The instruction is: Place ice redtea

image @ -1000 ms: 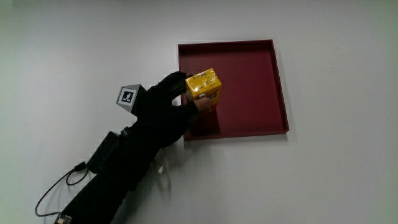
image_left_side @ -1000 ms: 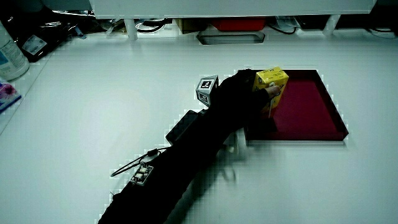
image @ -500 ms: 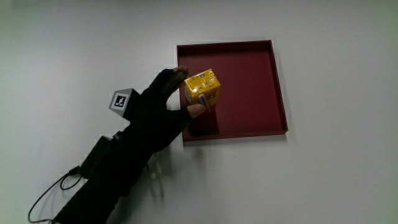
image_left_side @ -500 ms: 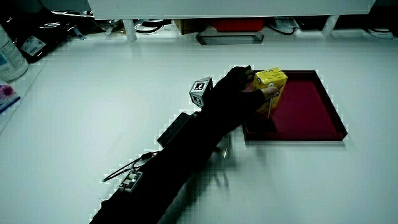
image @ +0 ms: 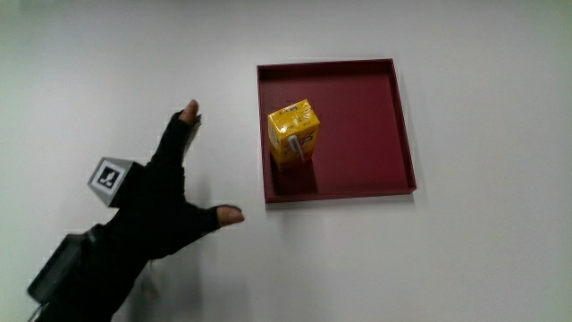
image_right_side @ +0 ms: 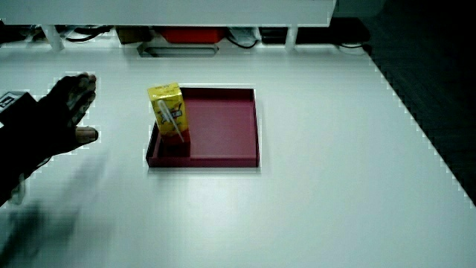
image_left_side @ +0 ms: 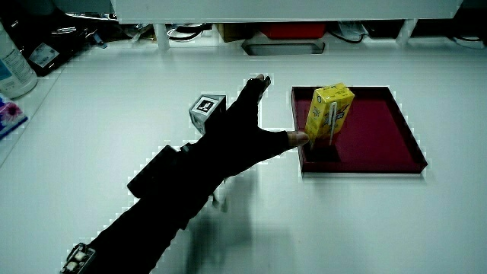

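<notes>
A yellow ice red tea carton [image: 293, 133] stands upright inside the dark red tray [image: 366, 107], close to the tray's wall nearest the hand. Both side views show the carton [image_left_side: 328, 113] [image_right_side: 169, 110] upright with a straw on its side. The gloved hand [image: 161, 206] hovers over the bare white table beside the tray, apart from the carton, fingers spread and holding nothing. The patterned cube [image: 109, 180] sits on its back. In both side views the hand [image_left_side: 242, 137] [image_right_side: 46, 123] is beside the tray, clear of it.
The tray [image_left_side: 380, 144] [image_right_side: 230, 130] holds only the carton. A bottle [image_left_side: 14, 67] and other small items stand at the table's edge in a side view. A low partition [image_left_side: 289, 9] runs along the table's edge farthest from the person.
The hand has let go of the carton and drawn back from the tray, opening its fingers. The carton stays upright in the tray.
</notes>
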The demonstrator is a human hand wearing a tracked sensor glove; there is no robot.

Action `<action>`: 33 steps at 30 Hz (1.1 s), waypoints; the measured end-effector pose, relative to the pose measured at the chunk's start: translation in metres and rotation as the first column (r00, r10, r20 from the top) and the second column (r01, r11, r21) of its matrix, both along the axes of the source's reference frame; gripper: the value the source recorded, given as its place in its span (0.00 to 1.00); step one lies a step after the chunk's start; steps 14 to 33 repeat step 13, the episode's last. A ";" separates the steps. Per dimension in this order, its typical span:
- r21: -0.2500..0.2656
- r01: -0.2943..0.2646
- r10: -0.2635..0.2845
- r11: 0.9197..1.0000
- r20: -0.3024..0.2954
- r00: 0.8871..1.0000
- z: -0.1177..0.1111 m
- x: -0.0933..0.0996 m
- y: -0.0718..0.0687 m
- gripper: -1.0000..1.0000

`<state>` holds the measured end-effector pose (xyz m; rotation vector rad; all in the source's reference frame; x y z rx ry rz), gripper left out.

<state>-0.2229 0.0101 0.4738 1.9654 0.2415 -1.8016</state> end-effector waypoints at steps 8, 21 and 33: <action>0.034 -0.021 0.021 0.999 0.001 1.000 -0.009 -0.028 0.019 0.00; 0.013 0.019 -0.018 1.000 -0.032 0.999 -0.021 -0.035 0.028 0.00; 0.013 0.019 -0.018 1.000 -0.032 0.999 -0.021 -0.035 0.028 0.00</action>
